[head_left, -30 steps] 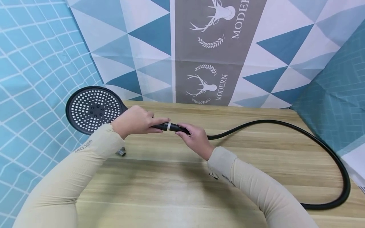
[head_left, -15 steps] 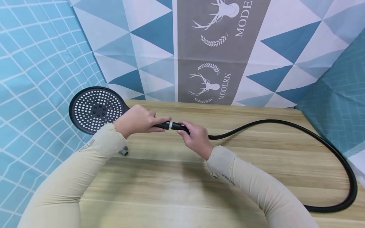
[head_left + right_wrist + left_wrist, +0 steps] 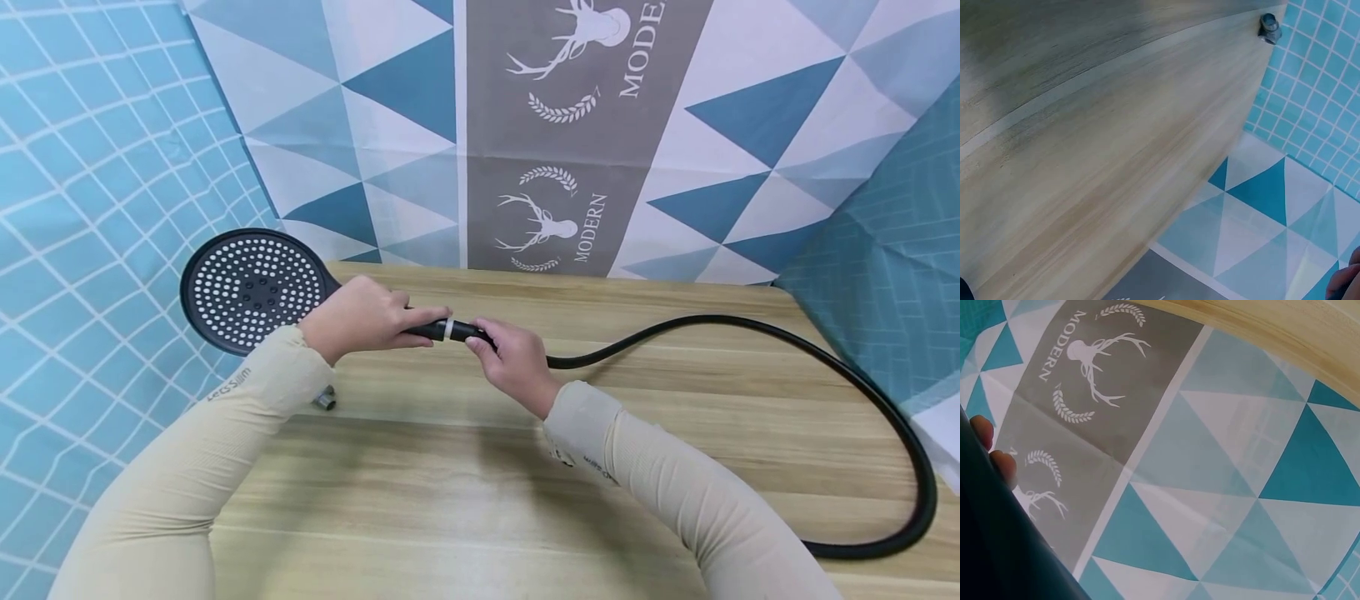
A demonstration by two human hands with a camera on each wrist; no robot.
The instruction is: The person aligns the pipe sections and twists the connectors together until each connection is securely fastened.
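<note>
A round black shower head (image 3: 255, 287) with rows of white nozzles is held above the wooden table at the left of the head view. My left hand (image 3: 367, 317) grips its handle, the index finger stretched along it. A black hose (image 3: 705, 320) meets the handle's end at a white ring (image 3: 448, 328). Just right of that ring my right hand (image 3: 517, 362) holds the hose's end fitting between thumb and fingers. Only two fingertips (image 3: 1002, 469) of the left hand show beside a dark shape in the left wrist view.
The hose loops widely over the table (image 3: 465, 500) to the right. A small metal fitting (image 3: 325, 400) lies near the left edge, also seen as a metal fitting (image 3: 1269, 29) in the right wrist view. Patterned sheets stand behind and on both sides.
Over the second the whole head view shifts slightly to the right. Both hands keep their grips on the shower head's handle and the hose end, with barely any movement in the last half second.
</note>
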